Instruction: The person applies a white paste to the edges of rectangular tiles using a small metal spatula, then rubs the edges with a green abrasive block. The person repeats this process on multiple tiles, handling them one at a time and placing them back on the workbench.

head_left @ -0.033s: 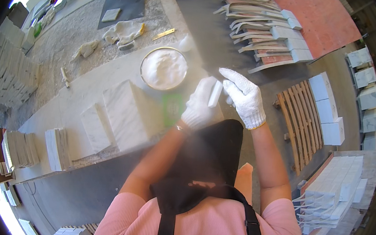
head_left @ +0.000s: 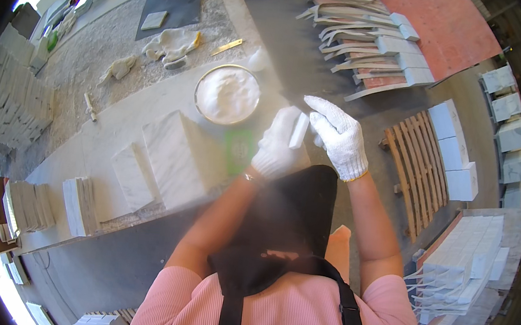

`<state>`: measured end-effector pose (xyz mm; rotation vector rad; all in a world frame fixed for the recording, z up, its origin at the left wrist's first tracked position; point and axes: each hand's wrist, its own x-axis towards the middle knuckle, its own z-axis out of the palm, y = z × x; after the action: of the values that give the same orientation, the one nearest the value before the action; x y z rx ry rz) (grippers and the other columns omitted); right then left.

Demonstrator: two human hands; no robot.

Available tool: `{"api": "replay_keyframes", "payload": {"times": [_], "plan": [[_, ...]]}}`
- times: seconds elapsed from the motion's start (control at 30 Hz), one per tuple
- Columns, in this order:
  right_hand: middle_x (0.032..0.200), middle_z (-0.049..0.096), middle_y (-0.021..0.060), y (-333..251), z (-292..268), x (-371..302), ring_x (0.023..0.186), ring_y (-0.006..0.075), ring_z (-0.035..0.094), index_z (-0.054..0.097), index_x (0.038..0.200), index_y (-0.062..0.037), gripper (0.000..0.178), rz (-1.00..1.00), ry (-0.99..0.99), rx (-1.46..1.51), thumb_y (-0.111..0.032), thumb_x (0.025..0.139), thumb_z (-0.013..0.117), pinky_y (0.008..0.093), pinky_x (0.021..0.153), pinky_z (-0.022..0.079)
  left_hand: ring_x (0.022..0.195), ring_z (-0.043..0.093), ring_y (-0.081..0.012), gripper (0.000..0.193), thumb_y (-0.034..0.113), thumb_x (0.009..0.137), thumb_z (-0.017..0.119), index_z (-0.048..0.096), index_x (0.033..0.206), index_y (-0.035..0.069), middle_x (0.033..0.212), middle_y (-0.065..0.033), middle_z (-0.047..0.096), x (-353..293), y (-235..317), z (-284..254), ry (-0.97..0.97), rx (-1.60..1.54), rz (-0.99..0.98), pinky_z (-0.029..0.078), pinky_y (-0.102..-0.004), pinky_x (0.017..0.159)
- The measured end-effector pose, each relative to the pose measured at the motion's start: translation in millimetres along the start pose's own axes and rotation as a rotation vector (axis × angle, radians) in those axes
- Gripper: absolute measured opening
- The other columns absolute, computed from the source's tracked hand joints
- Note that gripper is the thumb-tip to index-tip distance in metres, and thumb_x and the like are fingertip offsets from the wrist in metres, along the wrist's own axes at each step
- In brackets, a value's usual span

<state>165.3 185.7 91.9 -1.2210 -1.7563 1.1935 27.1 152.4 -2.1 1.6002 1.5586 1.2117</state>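
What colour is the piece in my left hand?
The piece looks white, best seen in the head view.

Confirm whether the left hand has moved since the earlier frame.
No. The left hand shows no visible shift in any direction: in the head view it sits at the same spot, below and right of the round bowl.

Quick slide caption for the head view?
Gloved left hand holds a white piece near a round bowl; right hand alongside.

Matt cloth, smooth stone, bare wood
The gloves [head_left: 344, 148] look knitted; slabs [head_left: 175, 153] left of centre, smooth stone; the pallet [head_left: 415, 170] at right, matt wood.
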Motion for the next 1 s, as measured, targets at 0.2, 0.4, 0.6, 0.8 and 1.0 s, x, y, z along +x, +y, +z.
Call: {"api": "replay_keyframes", "payload": {"times": [0.2,0.4,0.6,0.8,1.0], "plan": [[0.122,0.076,0.0079,6.0,2.6,-21.0,0.095,0.0088,0.067,0.072,0.132,-0.0020,0.034,-0.067,-0.033,0.011,-0.004,0.099,0.066,0.0249,0.079,0.054,0.119,0.065,-0.0428,0.071,0.016,0.077,0.080,0.050,0.141,0.013,0.132,-0.0190,0.060,-3.2,9.2,-3.3,-0.019,-0.071,0.019,0.055,-0.0508,0.097],[0.118,0.077,0.0058,-2.3,2.2,-7.9,0.094,0.0073,0.067,0.072,0.132,-0.0018,0.033,-0.008,0.037,-0.015,-0.004,0.099,0.065,0.0241,0.084,0.054,0.124,0.062,-0.0412,0.082,0.027,0.074,0.085,0.051,0.148,0.013,0.140,-0.0201,0.056,0.7,-6.1,7.4,-0.085,0.135,0.053,0.052,-0.0508,0.102],[0.100,0.076,0.0042,-0.2,12.5,-34.5,0.077,0.0054,0.063,0.074,0.130,-0.0044,0.031,-0.075,-0.068,0.130,-0.006,0.101,0.065,0.0226,0.065,0.052,0.130,0.056,-0.0401,0.091,0.034,0.075,0.083,0.046,0.152,0.001,0.147,-0.0204,0.052,5.2,-14.9,3.1,-0.086,0.240,0.304,0.051,-0.0496,0.105],[0.106,0.075,0.0042,8.0,1.1,-6.4,0.085,0.0082,0.064,0.073,0.130,-0.0028,0.031,-0.120,0.047,0.035,-0.007,0.101,0.064,0.0246,0.074,0.052,0.119,0.066,-0.0420,0.076,0.018,0.079,0.080,0.049,0.148,0.016,0.141,-0.0186,0.056,-1.9,-11.9,7.1,-0.057,0.167,0.076,0.054,-0.0502,0.100],[0.104,0.075,0.0046,2.0,10.3,-37.9,0.081,0.0069,0.063,0.073,0.131,-0.0034,0.032,-0.080,-0.040,0.070,-0.004,0.100,0.063,0.0231,0.070,0.051,0.130,0.059,-0.0400,0.079,0.023,0.080,0.085,0.049,0.148,0.006,0.140,-0.0235,0.057,1.4,-6.3,1.9,-0.010,0.096,0.189,0.049,-0.0450,0.108]]}}
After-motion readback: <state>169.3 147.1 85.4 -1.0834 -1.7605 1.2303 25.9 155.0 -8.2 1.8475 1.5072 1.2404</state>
